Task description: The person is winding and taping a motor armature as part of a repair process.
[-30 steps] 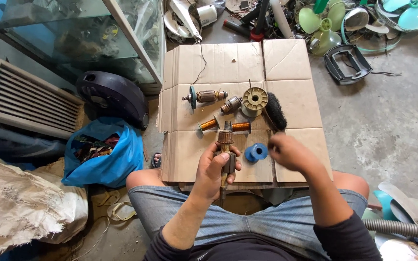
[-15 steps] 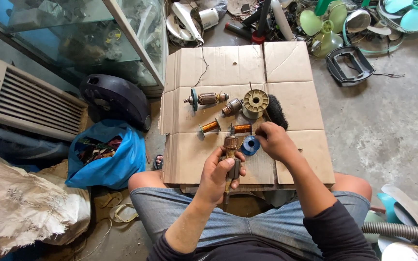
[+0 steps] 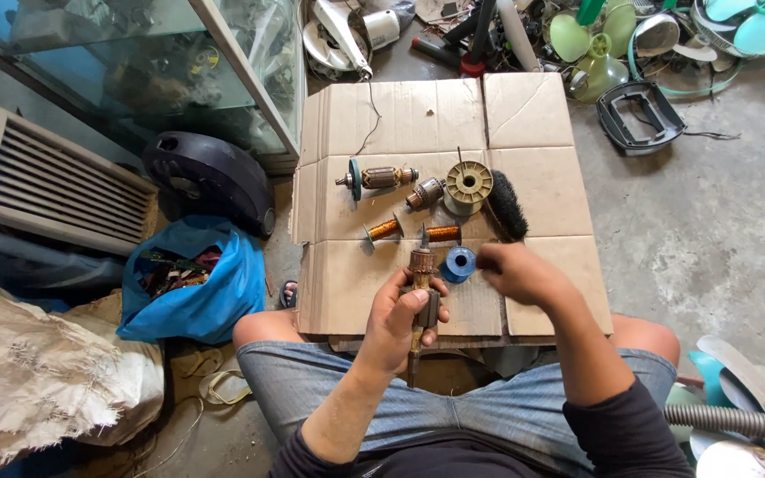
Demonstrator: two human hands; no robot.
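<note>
Left hand (image 3: 397, 314) grip around armature (image 3: 421, 296)

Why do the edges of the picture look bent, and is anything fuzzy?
Head view: the wide lens bows the edges, so the white grille at left leans; daylight is soft, with only faint shadows on the cardboard; the glass cabinet shows pale reflections; the left hand holding the motor rotor is sharp, the right hand slightly smeared.

Rusty motor armature (image 3: 421, 288) upright in left fist; blue spool (image 3: 459, 263) on cardboard.
</note>
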